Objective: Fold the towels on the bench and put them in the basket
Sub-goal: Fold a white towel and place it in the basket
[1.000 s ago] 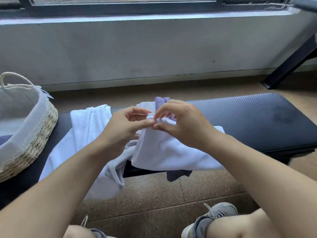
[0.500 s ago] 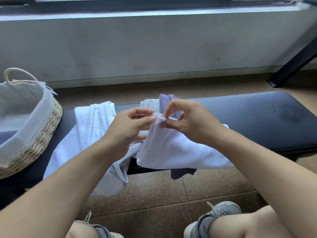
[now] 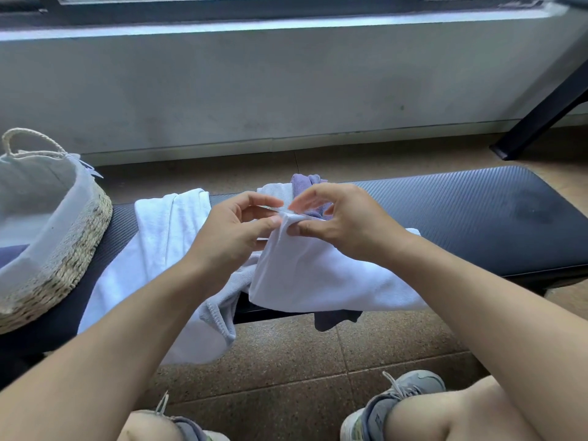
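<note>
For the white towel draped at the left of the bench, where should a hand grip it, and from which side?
Grip the white towel at its far edge on the bench, coming from above. That end lies flat and exposed, while the near end hangs off the front under the left hand.

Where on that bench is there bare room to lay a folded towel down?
The bench is bare to the right of the white towel that both hands pinch, out to its rounded end. The left part is crowded: the basket sits at the end, with another white towel draped beside it. A purple cloth lies behind the hands.
</note>
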The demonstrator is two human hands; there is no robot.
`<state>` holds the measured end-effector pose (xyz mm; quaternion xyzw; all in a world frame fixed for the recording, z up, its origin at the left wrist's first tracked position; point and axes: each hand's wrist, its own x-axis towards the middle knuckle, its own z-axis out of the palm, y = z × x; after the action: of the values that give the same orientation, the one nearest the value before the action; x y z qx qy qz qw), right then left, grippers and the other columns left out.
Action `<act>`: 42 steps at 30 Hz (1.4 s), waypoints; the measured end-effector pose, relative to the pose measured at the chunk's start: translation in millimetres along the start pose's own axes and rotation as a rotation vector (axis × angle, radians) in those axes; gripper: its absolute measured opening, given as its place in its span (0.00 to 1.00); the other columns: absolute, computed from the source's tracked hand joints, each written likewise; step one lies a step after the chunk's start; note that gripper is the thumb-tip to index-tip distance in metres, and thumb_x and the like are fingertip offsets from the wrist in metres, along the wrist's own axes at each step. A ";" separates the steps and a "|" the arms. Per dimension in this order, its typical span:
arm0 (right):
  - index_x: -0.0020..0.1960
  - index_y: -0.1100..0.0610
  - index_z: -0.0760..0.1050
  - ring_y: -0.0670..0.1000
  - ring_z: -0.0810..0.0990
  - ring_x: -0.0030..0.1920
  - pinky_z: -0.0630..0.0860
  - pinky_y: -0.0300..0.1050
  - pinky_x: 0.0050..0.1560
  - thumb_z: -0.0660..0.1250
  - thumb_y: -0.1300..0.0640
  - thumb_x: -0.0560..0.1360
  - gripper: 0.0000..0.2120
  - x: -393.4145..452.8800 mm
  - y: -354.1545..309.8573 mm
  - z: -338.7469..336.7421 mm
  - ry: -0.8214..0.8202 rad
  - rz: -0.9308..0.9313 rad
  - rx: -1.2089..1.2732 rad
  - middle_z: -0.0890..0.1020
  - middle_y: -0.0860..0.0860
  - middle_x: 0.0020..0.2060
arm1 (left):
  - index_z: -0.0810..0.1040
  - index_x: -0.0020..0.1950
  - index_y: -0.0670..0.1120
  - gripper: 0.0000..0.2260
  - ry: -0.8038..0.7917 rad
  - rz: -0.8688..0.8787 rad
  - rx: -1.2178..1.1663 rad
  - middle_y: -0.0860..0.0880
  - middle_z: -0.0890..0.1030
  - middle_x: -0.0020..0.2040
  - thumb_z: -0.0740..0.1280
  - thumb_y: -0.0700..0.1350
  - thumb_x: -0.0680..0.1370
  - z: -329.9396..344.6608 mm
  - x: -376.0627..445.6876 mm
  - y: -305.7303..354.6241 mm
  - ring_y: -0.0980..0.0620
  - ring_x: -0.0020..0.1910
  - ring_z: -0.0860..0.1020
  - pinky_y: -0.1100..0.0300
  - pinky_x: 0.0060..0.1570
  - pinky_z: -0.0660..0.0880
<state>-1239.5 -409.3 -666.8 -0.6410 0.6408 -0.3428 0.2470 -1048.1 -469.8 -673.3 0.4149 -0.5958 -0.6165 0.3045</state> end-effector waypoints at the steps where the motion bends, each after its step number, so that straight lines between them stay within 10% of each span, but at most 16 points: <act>1: 0.48 0.49 0.84 0.31 0.75 0.38 0.67 0.25 0.41 0.80 0.50 0.70 0.09 -0.3 0.4 -1.1 -0.003 0.001 0.001 0.78 0.32 0.33 | 0.82 0.54 0.44 0.08 0.003 0.001 -0.005 0.43 0.85 0.46 0.72 0.35 0.77 0.1 -0.5 0.4 0.49 0.43 0.84 0.57 0.41 0.81; 20: 0.40 0.43 0.82 0.49 0.80 0.48 0.76 0.35 0.51 0.81 0.49 0.68 0.08 -1.8 -1.2 -4.5 -0.036 -0.064 0.063 0.85 0.52 0.43 | 0.81 0.53 0.43 0.07 0.085 -0.099 -0.117 0.41 0.83 0.46 0.73 0.35 0.76 8.9 -1.9 -2.4 0.49 0.39 0.84 0.56 0.41 0.83; 26: 0.43 0.51 0.83 0.35 0.81 0.43 0.72 0.25 0.48 0.80 0.53 0.70 0.07 -0.8 2.3 -2.5 -0.054 0.008 0.118 0.83 0.38 0.36 | 0.81 0.52 0.44 0.08 0.041 -0.057 -0.139 0.44 0.84 0.43 0.75 0.39 0.75 10.6 -5.4 1.5 0.49 0.41 0.84 0.56 0.40 0.79; 29: 0.45 0.52 0.81 0.44 0.84 0.44 0.79 0.39 0.53 0.80 0.52 0.70 0.10 0.5 3.4 0.9 -0.041 0.010 0.159 0.86 0.48 0.41 | 0.81 0.53 0.47 0.21 0.019 -0.011 -0.066 0.48 0.86 0.44 0.82 0.51 0.66 8.8 -7.0 2.2 0.49 0.44 0.84 0.52 0.43 0.79; 34: 0.55 0.49 0.80 0.39 0.83 0.49 0.74 0.29 0.52 0.79 0.52 0.72 0.14 0.9 5.3 0.5 -0.106 0.052 0.133 0.86 0.46 0.46 | 0.80 0.59 0.53 0.30 -0.055 -0.113 0.182 0.50 0.85 0.44 0.82 0.54 0.59 10.9 -6.8 -7.3 0.54 0.44 0.84 0.61 0.44 0.76; 37: 0.64 0.46 0.76 0.43 0.80 0.57 0.73 0.38 0.59 0.77 0.53 0.74 0.21 7.2 24.0 -22.6 -0.054 0.165 -0.083 0.82 0.44 0.54 | 0.85 0.54 0.44 0.15 -0.070 -0.272 0.164 0.44 0.87 0.47 0.78 0.50 0.72 9.8 0.4 -17.4 0.46 0.46 0.86 0.49 0.49 0.83; 42: 0.70 0.49 0.74 0.50 0.76 0.55 0.72 0.45 0.53 0.78 0.42 0.70 0.32 -9.1 83.9 -73.9 -0.117 0.607 -0.388 0.79 0.51 0.63 | 0.85 0.48 0.43 0.09 0.022 -0.212 0.173 0.44 0.86 0.41 0.72 0.48 0.79 -0.4 12.7 -25.4 0.54 0.32 0.81 0.63 0.29 0.75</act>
<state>-1349.6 -396.0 -683.9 -0.4750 0.8397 -0.0888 0.2477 -1050.7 -478.5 -700.2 0.5070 -0.5963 -0.5869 0.2072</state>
